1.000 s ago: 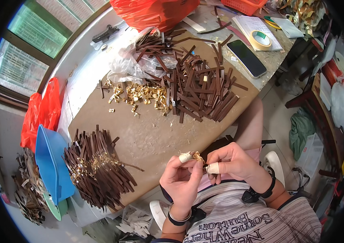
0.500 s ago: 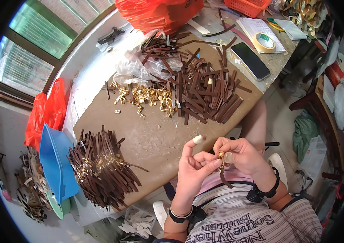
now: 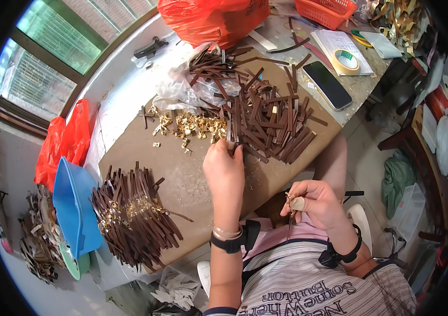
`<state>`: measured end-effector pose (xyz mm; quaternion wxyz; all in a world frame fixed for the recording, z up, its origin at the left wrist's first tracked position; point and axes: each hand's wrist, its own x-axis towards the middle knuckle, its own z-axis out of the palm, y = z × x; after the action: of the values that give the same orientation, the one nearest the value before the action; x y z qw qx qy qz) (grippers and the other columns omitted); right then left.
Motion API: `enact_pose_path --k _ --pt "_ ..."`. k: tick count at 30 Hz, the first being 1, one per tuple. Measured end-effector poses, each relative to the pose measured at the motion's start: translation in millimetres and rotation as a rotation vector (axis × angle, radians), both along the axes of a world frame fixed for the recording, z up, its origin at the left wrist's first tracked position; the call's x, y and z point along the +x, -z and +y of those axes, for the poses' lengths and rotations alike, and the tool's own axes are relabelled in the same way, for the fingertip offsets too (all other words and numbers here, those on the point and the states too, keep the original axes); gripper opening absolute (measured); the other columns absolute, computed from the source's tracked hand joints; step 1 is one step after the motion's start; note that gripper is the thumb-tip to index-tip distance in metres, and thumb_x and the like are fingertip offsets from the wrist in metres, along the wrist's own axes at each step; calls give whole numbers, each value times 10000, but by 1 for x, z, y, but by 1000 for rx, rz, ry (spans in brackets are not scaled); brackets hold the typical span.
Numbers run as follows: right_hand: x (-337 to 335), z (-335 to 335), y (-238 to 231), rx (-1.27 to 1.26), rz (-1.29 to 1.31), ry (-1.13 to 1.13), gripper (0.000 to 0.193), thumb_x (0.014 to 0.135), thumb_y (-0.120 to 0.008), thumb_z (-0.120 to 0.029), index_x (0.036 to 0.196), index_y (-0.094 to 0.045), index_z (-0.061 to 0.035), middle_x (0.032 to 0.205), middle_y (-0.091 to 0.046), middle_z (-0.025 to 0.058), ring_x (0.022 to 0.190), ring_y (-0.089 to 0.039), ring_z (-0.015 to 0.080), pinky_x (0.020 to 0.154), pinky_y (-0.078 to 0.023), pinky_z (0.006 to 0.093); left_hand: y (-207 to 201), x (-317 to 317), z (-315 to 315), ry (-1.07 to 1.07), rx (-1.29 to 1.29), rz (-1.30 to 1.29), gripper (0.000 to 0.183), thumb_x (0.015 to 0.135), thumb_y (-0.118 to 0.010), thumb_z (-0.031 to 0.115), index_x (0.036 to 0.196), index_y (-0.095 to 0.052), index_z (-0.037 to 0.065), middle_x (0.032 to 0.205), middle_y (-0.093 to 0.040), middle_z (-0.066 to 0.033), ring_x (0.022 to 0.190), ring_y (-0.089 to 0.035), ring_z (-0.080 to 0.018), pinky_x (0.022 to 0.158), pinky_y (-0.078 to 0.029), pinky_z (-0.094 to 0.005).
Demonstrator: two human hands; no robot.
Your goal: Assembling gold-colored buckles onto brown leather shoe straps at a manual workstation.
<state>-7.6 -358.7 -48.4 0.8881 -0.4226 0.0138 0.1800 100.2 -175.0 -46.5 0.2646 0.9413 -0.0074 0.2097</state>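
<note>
My left hand (image 3: 224, 167) reaches over the table, its fingertips bent together at the near edge of a heap of brown strips (image 3: 271, 124). A brown strip seems pinched there, partly hidden by the fingers. Just beyond and to the left lies a pile of small gold metal fittings (image 3: 195, 126). My right hand (image 3: 313, 203) stays near my lap, closed on a gold clasp (image 3: 289, 200) with a brown strip hanging below it. One of its fingers wears a pale wrap. At the left lies a thick bundle of strips with gold clasps (image 3: 137, 216).
A blue bin (image 3: 74, 208) and a red plastic bag (image 3: 66, 142) stand left of the bundle. Beyond the heap are a clear bag (image 3: 181, 87) and a large red bag (image 3: 213, 21). A phone (image 3: 326, 85), tape roll (image 3: 345, 61) and notebook (image 3: 334, 42) lie far right.
My left hand has left the clasp and moved forward to the strip heap. The clasp with its strip stays in my right hand, near my lap.
</note>
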Motion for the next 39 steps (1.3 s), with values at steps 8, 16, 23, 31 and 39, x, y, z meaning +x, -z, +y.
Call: enact_pose_path --k 8,16,23,31,39 --pt "6 1 0 -73 22 -73 89 866 -595 -28 929 -615 33 927 -622 91 796 -660 178 568 -513 221 -14 -76 29 143 -1114 545 100 801 -694 49 819 -605 8 704 -635 -51 595 -583 -101 545 -465 -215" --pt "15 11 -12 12 -85 7 115 852 -598 10 955 -613 60 1074 -579 137 852 -646 191 615 -527 244 -22 -112 41 291 -1264 613 138 790 -681 -46 921 -637 -41 806 -621 -34 713 -583 -86 645 -455 -194" --pt "6 15 -10 35 -17 -3 158 839 -616 16 991 -622 60 953 -640 128 865 -649 199 671 -534 249 -22 -113 35 287 -1505 430 183 774 -654 -105 943 -627 -40 893 -572 -37 853 -570 -106 734 -451 -216" --pt "-1 31 -20 -402 -481 191 165 792 -612 77 926 -669 2 978 -626 111 790 -634 179 672 -516 253 -11 -121 -1 301 -1505 157 139 850 -572 -77 980 -596 -34 1025 -625 -172 947 -627 -248 831 -524 -326" --pt "-5 19 -38 -832 -795 252 260 723 -577 140 888 -680 -32 904 -602 85 735 -614 178 613 -499 269 -24 -125 1 317 -1568 338 96 878 -551 -47 969 -525 -66 965 -642 -223 905 -654 -273 811 -550 -364"
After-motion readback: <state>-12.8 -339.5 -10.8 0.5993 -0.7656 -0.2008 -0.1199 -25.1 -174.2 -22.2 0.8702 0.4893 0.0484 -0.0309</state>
